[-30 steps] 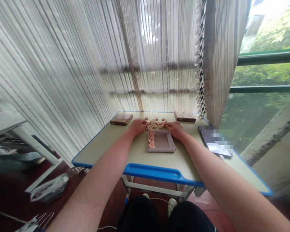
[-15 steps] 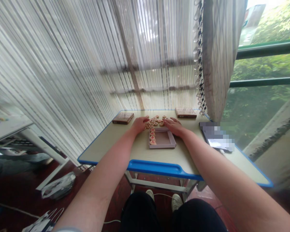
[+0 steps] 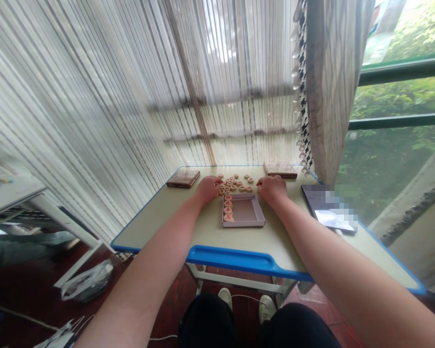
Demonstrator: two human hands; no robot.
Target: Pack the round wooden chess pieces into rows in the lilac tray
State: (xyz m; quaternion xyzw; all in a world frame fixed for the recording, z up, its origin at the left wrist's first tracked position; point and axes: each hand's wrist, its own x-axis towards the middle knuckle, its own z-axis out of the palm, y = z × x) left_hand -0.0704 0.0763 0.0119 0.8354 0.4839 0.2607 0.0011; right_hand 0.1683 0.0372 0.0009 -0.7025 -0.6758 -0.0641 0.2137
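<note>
An open pale box [image 3: 243, 224] lies on the table, with a column of round wooden pieces with red marks [image 3: 228, 210] along its left inner side. Behind it, several loose wooden pieces [image 3: 233, 187] are spread out. At the left edge of these pieces is my left hand [image 3: 208, 188], fingers curled; whether it grips a piece is too small to tell. My right hand [image 3: 272, 188] rests right of the box's back corner, its fingers bent and partly hidden, and I cannot make out anything in it.
Two flat brown boxes stand at the back, one at left [image 3: 183, 178] and one at right [image 3: 280, 169]. A dark tablet-like device [image 3: 322, 208] lies at the right. The pale table [image 3: 159, 212] has a blue edge, with string curtains behind it.
My right hand has moved right, off the loose pieces, and its fingers have bent in. A few pieces near it now show. My left hand has barely moved.
</note>
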